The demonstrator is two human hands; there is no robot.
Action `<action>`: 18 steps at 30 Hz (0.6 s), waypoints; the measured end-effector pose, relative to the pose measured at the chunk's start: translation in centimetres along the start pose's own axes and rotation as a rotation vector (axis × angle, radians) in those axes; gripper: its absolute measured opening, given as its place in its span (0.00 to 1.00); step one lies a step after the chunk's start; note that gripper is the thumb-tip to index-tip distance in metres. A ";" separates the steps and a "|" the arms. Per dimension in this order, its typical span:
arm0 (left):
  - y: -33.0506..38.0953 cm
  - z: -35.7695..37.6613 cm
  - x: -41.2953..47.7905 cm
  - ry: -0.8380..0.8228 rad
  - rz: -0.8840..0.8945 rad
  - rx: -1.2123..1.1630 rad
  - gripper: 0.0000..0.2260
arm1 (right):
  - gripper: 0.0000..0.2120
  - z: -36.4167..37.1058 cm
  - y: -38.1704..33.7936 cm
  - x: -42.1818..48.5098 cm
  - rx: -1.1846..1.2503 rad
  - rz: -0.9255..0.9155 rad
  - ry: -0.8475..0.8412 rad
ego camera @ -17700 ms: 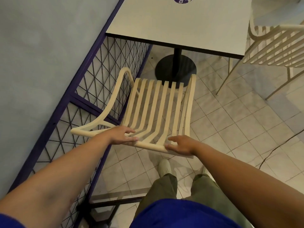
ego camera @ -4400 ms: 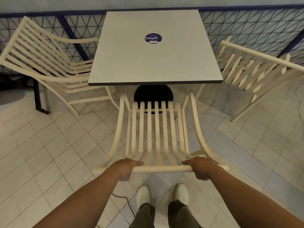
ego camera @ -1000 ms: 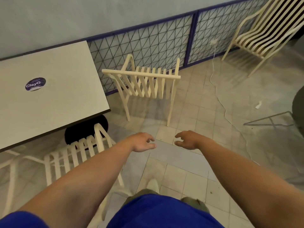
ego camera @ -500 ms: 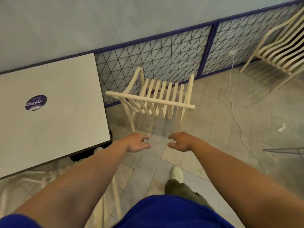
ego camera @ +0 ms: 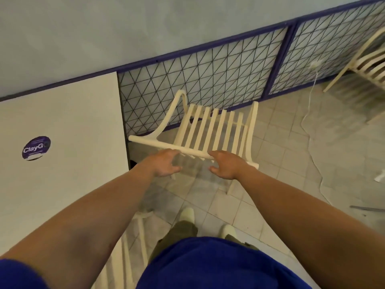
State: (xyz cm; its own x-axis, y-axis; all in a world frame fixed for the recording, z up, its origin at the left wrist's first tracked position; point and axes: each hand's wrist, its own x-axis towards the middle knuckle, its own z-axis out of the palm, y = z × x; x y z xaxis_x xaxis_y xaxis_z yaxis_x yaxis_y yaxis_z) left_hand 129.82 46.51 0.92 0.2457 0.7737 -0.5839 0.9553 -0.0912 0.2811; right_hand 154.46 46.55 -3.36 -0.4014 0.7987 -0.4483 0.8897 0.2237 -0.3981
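**Item:** chair (ego camera: 210, 130), cream, slatted, with curved side arms.

**Location:** on the tiled floor (ego camera: 281, 155), at the floor's far edge. The front is turned to the mesh fence (ego camera: 208, 76); the back faces the person. The right edge of the table (ego camera: 62, 126) lies just to its left.

**Hands:** the left hand (ego camera: 164, 163) and right hand (ego camera: 228, 166) are open. Fingers are stretched to the top rail (ego camera: 193, 152) and thumbs are spread beneath it. Fingertips appear to touch the rail, but no grip has been closed.

**Step judged in hand:** taking hold of the top rail so that the chair can be shifted.

**Handling notes:**
- Fingers are to be wrapped over the rail and thumbs brought up under it before any load is taken.
- The hands are set left of the rail's middle. A wider, evenly spaced hold is advised so that the chair is not swung.
- The chair is best lifted clear or tipped onto two legs, since the legs may catch in the tile joints if dragged.
- The table edge is to be cleared on the left.
- The white cable (ego camera: 309, 101) on the floor to the right is to be avoided.
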 end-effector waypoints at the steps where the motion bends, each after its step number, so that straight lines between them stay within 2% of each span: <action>1: -0.7 -0.4 1.2 -0.002 0.003 0.023 0.31 | 0.29 0.0 0.3 0.8 0.001 0.020 -0.007; 4: -2.4 -1.6 4.6 -0.011 0.039 0.111 0.33 | 0.32 0.0 0.8 3.1 -0.011 0.104 -0.058; 10: -6.0 -2.6 10.4 -0.172 0.099 0.273 0.32 | 0.33 1.6 1.1 6.6 0.014 0.237 -0.143; 18: -7.8 -2.7 15.2 -0.368 0.162 0.265 0.31 | 0.29 2.0 1.7 9.0 0.013 0.334 -0.214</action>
State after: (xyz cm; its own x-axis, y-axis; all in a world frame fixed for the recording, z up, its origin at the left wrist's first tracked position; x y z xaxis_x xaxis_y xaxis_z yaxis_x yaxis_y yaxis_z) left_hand 125.67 60.64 -8.07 0.3913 0.4673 -0.7928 0.8970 -0.3860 0.2153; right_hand 151.93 53.03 -9.71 -0.1276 0.6911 -0.7114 0.9767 -0.0371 -0.2113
